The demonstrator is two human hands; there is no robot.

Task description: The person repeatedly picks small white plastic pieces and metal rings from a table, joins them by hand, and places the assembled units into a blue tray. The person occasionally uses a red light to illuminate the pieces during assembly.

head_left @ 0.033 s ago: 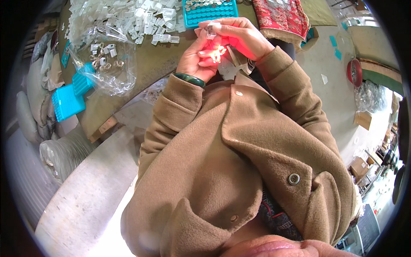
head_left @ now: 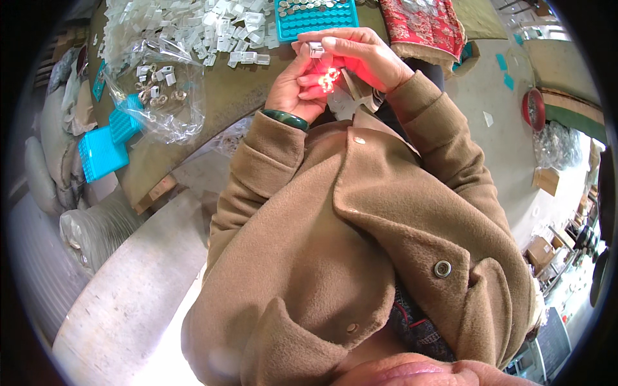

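At the table's near edge, my left hand [head_left: 293,90] and my right hand [head_left: 373,56] meet around a small clear-and-white plastic battery box [head_left: 316,49]. Thumbs and fingertips of both hands pinch it between them. Just below it, a tangle of lit red string lights [head_left: 329,80] hangs by my left fingers and casts a red glow on both hands. A dark green bangle [head_left: 285,119] circles my left wrist. Part of the box is covered by my fingers.
A big heap of similar clear plastic boxes [head_left: 225,26] covers the table's far left. Beside it lies an open clear bag [head_left: 187,128] of string lights. A blue tray [head_left: 315,29] holds button cells. Blue trays [head_left: 103,153] sit at left; red patterned cloth [head_left: 421,29] lies right.
The battery box has turned slightly between my fingers and shows a whiter face. My right thumb has shifted a little, and the lit strand has moved slightly.
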